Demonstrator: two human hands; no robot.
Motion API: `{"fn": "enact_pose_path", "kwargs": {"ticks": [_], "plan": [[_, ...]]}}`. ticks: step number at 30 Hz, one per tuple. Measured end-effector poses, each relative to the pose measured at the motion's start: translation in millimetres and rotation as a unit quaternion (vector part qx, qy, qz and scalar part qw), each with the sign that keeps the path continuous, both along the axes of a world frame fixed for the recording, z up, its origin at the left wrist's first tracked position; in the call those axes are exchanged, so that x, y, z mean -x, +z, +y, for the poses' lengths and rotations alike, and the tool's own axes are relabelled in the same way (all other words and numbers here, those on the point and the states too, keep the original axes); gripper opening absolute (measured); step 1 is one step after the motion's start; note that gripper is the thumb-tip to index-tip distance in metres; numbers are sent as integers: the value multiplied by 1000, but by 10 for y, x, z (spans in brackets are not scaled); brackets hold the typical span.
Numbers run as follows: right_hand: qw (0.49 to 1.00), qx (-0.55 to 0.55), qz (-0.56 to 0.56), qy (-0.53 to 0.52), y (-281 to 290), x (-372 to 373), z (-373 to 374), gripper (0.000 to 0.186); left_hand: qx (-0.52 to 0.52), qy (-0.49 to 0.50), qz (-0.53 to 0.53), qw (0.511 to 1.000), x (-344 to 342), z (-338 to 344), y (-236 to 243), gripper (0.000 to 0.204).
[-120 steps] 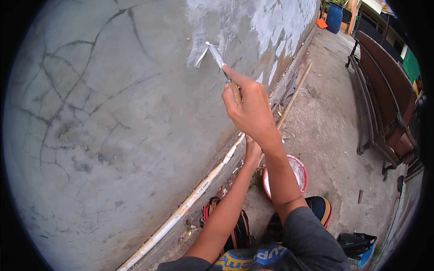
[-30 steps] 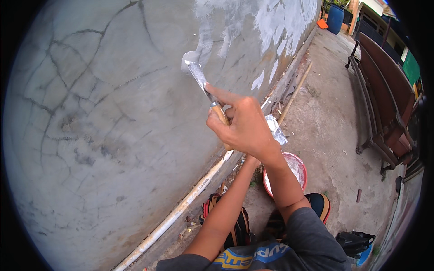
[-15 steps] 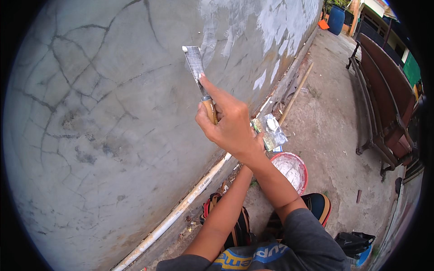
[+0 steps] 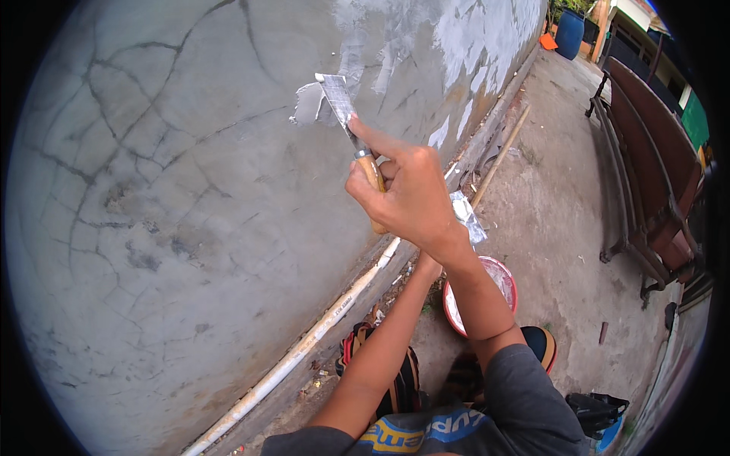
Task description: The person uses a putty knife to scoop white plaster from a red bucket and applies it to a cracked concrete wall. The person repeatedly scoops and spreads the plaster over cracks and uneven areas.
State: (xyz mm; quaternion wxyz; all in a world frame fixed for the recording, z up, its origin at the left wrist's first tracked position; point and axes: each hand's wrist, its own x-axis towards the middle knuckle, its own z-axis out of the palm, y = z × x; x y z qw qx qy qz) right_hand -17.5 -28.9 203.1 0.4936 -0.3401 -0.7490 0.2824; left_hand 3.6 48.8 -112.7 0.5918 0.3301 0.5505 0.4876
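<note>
Beyond and left of the red-rimmed bucket, the right hand has its fingers wrapped round a wooden-handled putty knife, blade at the grey wall beside a white smear. Nearer the bucket, the left hand is mostly hidden, finger state impossible to tell; a white-smeared plate shows just beyond the bucket.

wall: grey, dark crack lines, white near top edge | knife handle: tan | bucket: red-rimmed, white inside | barrel: blue

Brown bench at right, blue barrel farther off.
</note>
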Motion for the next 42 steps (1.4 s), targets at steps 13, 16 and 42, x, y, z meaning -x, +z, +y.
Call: {"fn": "enact_pose_path", "kwargs": {"ticks": [13,16,42], "plan": [[998,-47,-16,24,-6,31,-149,50,-59,5,-60,996,-87,-16,-76,68],[998,-66,15,7,-80,163,-61,50,-97,3,59,993,-193,4,-174,68],[1000,4,-11,-3,290,-253,445,52,11,-17,-185,982,-60,-418,1009,65]]}}
